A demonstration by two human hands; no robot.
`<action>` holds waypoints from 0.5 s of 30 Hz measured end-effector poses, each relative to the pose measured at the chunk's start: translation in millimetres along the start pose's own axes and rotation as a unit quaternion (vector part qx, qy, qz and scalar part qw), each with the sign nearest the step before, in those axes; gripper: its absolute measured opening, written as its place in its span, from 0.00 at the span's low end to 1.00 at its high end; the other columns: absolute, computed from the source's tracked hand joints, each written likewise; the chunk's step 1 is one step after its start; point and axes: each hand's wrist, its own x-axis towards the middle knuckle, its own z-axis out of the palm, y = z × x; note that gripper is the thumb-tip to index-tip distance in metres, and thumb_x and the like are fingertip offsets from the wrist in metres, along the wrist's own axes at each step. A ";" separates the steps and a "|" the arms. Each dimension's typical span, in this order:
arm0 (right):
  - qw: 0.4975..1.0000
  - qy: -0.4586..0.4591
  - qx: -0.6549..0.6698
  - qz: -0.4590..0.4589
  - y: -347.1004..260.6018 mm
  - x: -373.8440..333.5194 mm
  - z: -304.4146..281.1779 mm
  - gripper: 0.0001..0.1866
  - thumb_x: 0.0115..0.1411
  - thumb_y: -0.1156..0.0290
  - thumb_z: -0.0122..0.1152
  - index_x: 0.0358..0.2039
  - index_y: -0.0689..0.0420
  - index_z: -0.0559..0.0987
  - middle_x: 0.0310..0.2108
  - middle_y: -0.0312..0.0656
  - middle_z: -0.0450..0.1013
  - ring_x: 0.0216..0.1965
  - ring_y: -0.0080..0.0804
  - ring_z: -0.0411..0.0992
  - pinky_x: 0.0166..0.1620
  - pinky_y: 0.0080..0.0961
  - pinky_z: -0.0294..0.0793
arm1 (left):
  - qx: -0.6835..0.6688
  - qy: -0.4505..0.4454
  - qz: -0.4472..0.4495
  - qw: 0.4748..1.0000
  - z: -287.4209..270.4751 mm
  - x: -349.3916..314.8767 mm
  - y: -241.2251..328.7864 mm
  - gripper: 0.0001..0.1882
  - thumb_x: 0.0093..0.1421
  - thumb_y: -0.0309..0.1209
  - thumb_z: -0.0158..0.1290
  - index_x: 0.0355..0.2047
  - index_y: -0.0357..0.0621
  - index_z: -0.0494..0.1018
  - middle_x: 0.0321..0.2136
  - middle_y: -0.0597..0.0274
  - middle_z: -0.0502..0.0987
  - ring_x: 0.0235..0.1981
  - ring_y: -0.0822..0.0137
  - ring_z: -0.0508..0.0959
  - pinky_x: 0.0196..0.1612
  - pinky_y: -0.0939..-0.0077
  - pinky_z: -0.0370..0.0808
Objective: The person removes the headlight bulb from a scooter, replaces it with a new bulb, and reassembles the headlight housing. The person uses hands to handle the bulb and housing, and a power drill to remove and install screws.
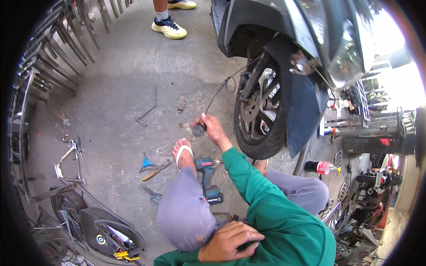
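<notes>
Grey concrete floor (pixel 120 104) spreads out before me, with metal railings (pixel 77 37) along the far left and a dark scooter (pixel 304 102) standing on the right. Judging by how things lie, I'd call the work on its thin black cable (pixel 216 93) partway along. One stretch runs from my fingers up to the fork beside the front wheel (pixel 262 148); whether it is fastened up there I can't tell. What seems left is the near part, which lies loose, neither straightened nor tucked in.

That near part is gathered in a dark, ridged-looking bundle just under my right hand (pixel 212 129), on the left side of the wheel and apart from it. The cable is slim and matte, with a small slack loop midway toward the fork; the bundle is too small and blurred for me to make out its windings. My right fingers are closed on it in a pinch. My left hand (pixel 233 240) holds nothing that I can see, lying loosely spread near my right sleeve (pixel 253 181). A blue-and-black cordless drill (pixel 207 177) lies near, between my feet, untouched.
</notes>
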 end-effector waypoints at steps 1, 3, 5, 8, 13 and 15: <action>0.999 -0.001 -0.029 0.015 -13.5 -22.3 3.4 0.24 0.76 0.52 0.45 0.27 0.57 0.70 0.30 0.44 0.78 0.36 0.36 0.79 0.42 0.33 0.76 | -0.009 0.016 -0.007 1.000 1.9 0.8 4.4 0.10 0.58 0.22 0.62 0.41 0.39 0.80 0.34 0.56 0.81 0.35 0.58 0.82 0.42 0.67 0.79; 0.999 -0.049 -0.022 -0.012 -48.2 -68.7 0.6 0.25 0.76 0.54 0.44 0.25 0.58 0.70 0.26 0.45 0.78 0.34 0.37 0.79 0.41 0.33 0.76 | -0.026 0.056 -0.002 0.998 3.5 1.2 11.6 0.10 0.57 0.21 0.62 0.40 0.38 0.80 0.33 0.54 0.81 0.34 0.57 0.82 0.40 0.67 0.80; 0.996 -0.082 -0.027 -0.019 -92.7 -108.5 -10.4 0.24 0.75 0.56 0.44 0.24 0.58 0.69 0.23 0.46 0.77 0.33 0.39 0.79 0.41 0.33 0.77 | -0.032 0.081 -0.011 0.996 4.8 1.0 17.4 0.07 0.58 0.23 0.60 0.37 0.36 0.80 0.33 0.53 0.81 0.33 0.61 0.83 0.38 0.69 0.79; 0.990 -0.114 -0.059 -0.058 -162.7 -162.2 -38.0 0.24 0.75 0.57 0.43 0.23 0.58 0.69 0.20 0.46 0.75 0.32 0.40 0.79 0.41 0.33 0.77 | -0.049 0.087 -0.033 0.994 4.2 10.2 31.0 0.09 0.60 0.26 0.59 0.39 0.34 0.78 0.33 0.56 0.81 0.34 0.67 0.80 0.40 0.72 0.78; 0.957 -0.097 -0.218 -0.162 -241.0 -210.6 -81.6 0.23 0.75 0.57 0.44 0.25 0.59 0.70 0.21 0.44 0.75 0.29 0.35 0.78 0.40 0.32 0.77 | 0.013 0.093 0.031 0.995 -25.1 102.7 55.8 0.15 0.65 0.32 0.56 0.46 0.33 0.76 0.38 0.58 0.79 0.38 0.70 0.78 0.42 0.71 0.78; 0.958 -0.077 -0.237 -0.140 -249.4 -223.1 -93.2 0.23 0.75 0.57 0.45 0.27 0.60 0.72 0.21 0.41 0.74 0.28 0.32 0.77 0.39 0.29 0.75 | 0.016 0.131 0.010 0.991 -36.9 167.0 41.7 0.18 0.66 0.34 0.55 0.51 0.33 0.74 0.42 0.57 0.78 0.42 0.68 0.78 0.43 0.69 0.79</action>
